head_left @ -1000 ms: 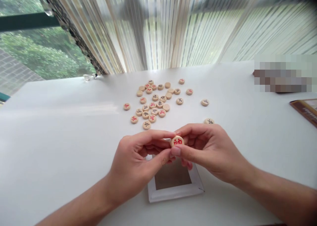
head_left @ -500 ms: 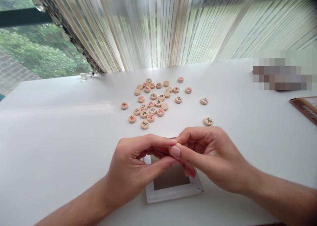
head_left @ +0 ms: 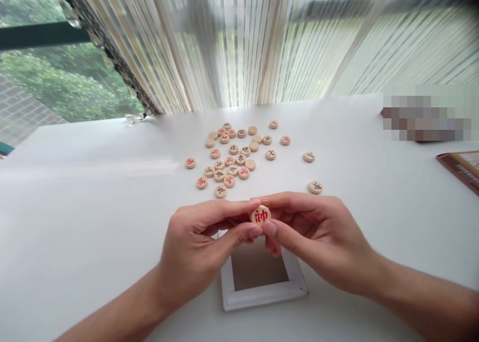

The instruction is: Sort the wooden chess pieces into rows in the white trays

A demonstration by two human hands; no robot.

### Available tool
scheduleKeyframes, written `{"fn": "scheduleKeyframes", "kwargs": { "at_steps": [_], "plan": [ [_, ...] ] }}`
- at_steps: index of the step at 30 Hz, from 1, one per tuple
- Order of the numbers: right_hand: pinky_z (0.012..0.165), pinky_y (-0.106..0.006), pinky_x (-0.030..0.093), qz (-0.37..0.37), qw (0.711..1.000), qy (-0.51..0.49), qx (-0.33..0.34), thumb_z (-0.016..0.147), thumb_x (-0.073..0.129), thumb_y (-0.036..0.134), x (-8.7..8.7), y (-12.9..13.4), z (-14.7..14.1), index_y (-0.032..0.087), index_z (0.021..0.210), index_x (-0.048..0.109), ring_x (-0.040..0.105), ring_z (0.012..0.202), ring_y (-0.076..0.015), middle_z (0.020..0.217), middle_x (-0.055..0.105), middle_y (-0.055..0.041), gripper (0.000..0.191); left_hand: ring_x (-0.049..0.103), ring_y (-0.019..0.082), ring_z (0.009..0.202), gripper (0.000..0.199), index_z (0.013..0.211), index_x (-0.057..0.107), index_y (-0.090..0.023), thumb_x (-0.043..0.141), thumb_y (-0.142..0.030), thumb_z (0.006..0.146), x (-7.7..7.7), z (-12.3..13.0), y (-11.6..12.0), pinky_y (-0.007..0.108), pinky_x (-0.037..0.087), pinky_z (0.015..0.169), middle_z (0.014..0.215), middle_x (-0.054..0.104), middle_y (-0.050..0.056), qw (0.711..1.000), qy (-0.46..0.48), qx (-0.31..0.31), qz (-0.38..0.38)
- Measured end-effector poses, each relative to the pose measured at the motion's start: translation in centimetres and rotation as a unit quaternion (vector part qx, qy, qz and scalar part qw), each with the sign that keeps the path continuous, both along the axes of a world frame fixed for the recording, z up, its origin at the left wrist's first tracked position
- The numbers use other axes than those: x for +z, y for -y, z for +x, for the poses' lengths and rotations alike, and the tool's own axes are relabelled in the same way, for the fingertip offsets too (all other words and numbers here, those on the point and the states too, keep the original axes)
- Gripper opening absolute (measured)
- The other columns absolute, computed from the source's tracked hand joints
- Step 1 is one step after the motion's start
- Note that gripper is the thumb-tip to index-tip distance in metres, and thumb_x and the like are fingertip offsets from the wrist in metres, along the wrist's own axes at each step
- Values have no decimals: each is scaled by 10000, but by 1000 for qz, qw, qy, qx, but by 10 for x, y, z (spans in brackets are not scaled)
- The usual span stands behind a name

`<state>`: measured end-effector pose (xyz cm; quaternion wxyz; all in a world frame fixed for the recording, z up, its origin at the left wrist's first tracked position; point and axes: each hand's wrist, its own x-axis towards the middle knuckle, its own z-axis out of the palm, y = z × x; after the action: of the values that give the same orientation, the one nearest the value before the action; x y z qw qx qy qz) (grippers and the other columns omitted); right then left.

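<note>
Evidently the step in hand is holding up and handling one round wooden piece (head_left: 260,215), its red character turned toward the camera. The piece is tilted up on edge between the two hands, clear of the white table (head_left: 93,227) and in line with the far part of a white frame-like object (head_left: 265,294) with a brown middle; how high it is held is hard to tell. The left hand (head_left: 198,242) grasps it with the index fingertip on the top edge and the thumb at the lower edge; the right hand (head_left: 322,237) has its thumb at the lower right. The remaining fingers curl behind, partly hidden, so I cannot tell what they touch. Beyond the hands lies a loose cluster of similar pieces (head_left: 240,159), some showing characters, some plain, with two black-marked pieces (head_left: 315,186) apart to the right. Turning or passing something this small would probably call for a light, even pinch, one hand holding surely before the other lets go
</note>
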<state>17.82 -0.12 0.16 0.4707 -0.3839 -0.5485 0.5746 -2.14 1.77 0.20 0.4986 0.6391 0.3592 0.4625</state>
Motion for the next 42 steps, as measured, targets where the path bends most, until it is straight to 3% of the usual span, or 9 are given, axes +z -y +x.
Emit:
{"fn": "scheduleKeyframes", "kwargs": {
  "at_steps": [7, 11, 17, 27, 42],
  "plan": [
    [620, -217, 665, 97, 994, 18, -56, 940, 782, 142, -10, 2, 1, 195, 1126, 787, 769, 661, -132, 866, 827, -33, 193, 812, 121, 707, 314, 1120, 853, -232, 819, -41, 873, -3, 0, -1, 155, 691, 710, 912, 860, -1, 1000, -8, 11, 22],
    [607, -209, 663, 99, 993, 24, -55, 947, 778, 153, -11, 2, 0, 189, 1102, 768, 766, 636, -125, 833, 820, -27, 160, 810, 128, 687, 243, 1070, 855, -199, 818, -61, 874, -1, 0, -2, 166, 694, 694, 893, 859, 11, 1000, -8, 9, 17],
    [592, -216, 642, 114, 992, 26, -51, 937, 785, 123, -15, 3, 3, 223, 1215, 703, 757, 638, -120, 844, 806, -5, 307, 818, 139, 734, 295, 1133, 823, -190, 825, -70, 864, -2, 1, 1, 198, 705, 753, 913, 859, 19, 1000, -8, 16, 13],
    [638, -256, 688, 177, 981, 42, -61, 911, 779, 86, -15, -1, 1, 224, 1151, 737, 800, 707, -159, 922, 830, -36, 279, 825, 145, 780, 255, 1083, 823, -192, 820, -59, 865, -1, 2, -1, 193, 706, 750, 941, 857, 21, 1000, 7, 3, 20],
    [640, -215, 662, 193, 977, 62, -64, 894, 771, 34, -16, -1, 5, 248, 1193, 765, 761, 713, -114, 968, 782, -12, 368, 818, 130, 778, 256, 1121, 829, -191, 827, -94, 884, -2, 0, -2, 177, 695, 755, 962, 856, 25, 1000, -15, 4, 18]
  ]
}}
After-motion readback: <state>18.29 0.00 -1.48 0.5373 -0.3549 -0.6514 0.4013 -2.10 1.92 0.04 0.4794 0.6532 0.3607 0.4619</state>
